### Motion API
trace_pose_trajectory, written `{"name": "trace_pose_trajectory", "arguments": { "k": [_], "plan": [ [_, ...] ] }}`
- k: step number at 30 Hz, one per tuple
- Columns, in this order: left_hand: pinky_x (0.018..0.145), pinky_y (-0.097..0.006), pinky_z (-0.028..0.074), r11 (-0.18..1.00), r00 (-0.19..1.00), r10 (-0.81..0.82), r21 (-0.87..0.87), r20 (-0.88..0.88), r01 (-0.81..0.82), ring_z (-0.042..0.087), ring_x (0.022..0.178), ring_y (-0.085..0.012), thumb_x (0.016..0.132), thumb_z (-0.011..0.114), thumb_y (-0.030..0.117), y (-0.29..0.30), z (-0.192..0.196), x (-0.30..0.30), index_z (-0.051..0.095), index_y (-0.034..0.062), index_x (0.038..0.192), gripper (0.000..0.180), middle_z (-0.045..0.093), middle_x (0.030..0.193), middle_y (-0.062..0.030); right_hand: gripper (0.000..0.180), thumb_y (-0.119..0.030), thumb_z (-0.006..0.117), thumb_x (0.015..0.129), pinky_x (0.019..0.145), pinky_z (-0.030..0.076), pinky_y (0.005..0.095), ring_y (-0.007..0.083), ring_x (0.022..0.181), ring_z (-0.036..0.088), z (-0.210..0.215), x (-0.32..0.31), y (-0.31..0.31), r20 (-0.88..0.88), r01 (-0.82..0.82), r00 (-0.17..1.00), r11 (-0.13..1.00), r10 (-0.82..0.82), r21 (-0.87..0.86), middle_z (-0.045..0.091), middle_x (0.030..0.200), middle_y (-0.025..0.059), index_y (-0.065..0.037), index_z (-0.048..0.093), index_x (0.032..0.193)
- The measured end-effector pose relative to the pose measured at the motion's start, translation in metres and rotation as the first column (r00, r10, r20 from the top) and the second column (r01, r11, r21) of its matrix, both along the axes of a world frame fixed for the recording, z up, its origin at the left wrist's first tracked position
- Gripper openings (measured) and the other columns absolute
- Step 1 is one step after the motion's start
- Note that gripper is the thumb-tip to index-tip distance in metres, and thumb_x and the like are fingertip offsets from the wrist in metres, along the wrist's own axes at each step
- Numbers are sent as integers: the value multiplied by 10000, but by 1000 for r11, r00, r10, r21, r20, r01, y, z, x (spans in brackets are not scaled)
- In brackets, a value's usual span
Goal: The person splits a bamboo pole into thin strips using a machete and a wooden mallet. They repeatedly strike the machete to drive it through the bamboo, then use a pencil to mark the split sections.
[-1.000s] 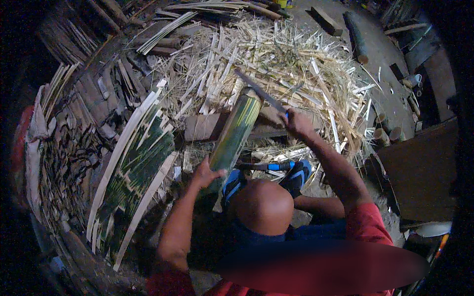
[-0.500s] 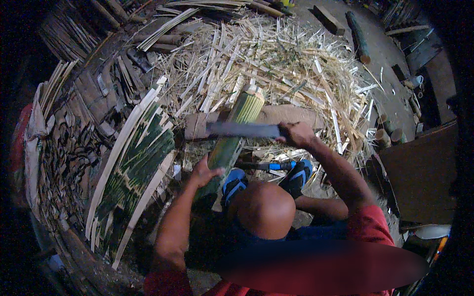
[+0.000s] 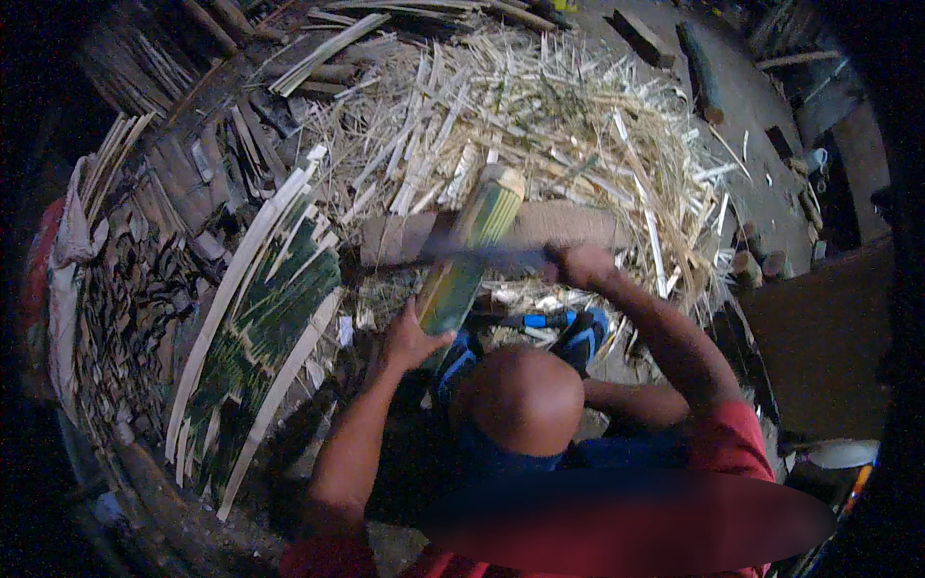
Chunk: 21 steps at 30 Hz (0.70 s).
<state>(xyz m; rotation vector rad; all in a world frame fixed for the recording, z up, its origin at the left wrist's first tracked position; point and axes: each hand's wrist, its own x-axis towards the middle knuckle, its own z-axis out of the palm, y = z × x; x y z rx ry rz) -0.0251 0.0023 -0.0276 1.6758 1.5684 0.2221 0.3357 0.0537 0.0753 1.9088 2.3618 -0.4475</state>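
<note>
In the head view, find the bamboo piece (image 3: 455, 284) slanting up and away over a wooden block (image 3: 573, 228), apparently resting across it. Note the left hand (image 3: 414, 339) grasping the near end, thumb to the right side, and the right hand (image 3: 580, 265) clenched round the grip end of a long knife (image 3: 520, 255). See the blade, blurred by motion, crossing near the bamboo's middle; cannot tell whether cutting in or only passing above.

To work well, judging from this pose, brace the far part firmly against the block, hold the blade shallow, and stroke away from the holding hand. Best to turn the bamboo a little between strokes, for an even surface. Mind the blue-and-black sandals (image 3: 586, 344) and the blue-handled tool (image 3: 536, 321) just nearer than the block, and avoid snagging the heaped shavings (image 3: 540, 96) beyond.

As for brands, labels or writing, make out nothing readable on bamboo or knife; too dim and blurred elsewhere to read.
</note>
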Motion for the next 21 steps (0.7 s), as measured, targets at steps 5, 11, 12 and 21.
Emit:
{"name": "trace_pose_trajectory", "arguments": {
  "k": [5, 11, 12, 21],
  "plan": [
    [1042, -481, 456, 998, 998, 57, 11, -11, -57, 570, 1222, -458, 641, 852, 542, -1, 1, 5, 230, -35, 1541, 1237, 558, 1347, -317, 556, -602, 500, 953, 722, 523, 571, 468, 835, 674, -13, 33, 16, -56, 12, 998, 996, -16, -88, 692, 889, 262, -85, 562, 1148],
    [1038, -476, 463, 997, 990, 46, -61, -130, -54, 566, 1235, -444, 645, 838, 591, -4, 8, 7, 229, -6, 1549, 1242, 557, 1346, -318, 632, -591, 422, 991, 717, 546, 573, 474, 834, 688, -16, 48, 32, -206, 486, 869, 856, -451, 178, 695, 869, 290, -15, 628, 1149],
    [1025, -482, 471, 998, 992, 43, -36, -117, -48, 576, 1220, -444, 644, 837, 594, -4, 10, 9, 235, -5, 1546, 1239, 565, 1335, -315, 604, -567, 445, 993, 734, 532, 577, 475, 859, 678, -14, 44, 31, -132, 439, 895, 893, -425, 102, 692, 896, 289, -5, 624, 1122],
    [960, -515, 506, 991, 992, 97, 99, -81, -88, 620, 1129, -462, 648, 833, 585, -14, 2, 23, 267, 2, 1525, 1195, 608, 1260, -308, 515, -566, 578, 930, 703, 550, 554, 452, 771, 679, -9, 26, 5, 90, 205, 973, 973, -215, 106, 697, 848, 231, -143, 579, 1224]
  ]
}}
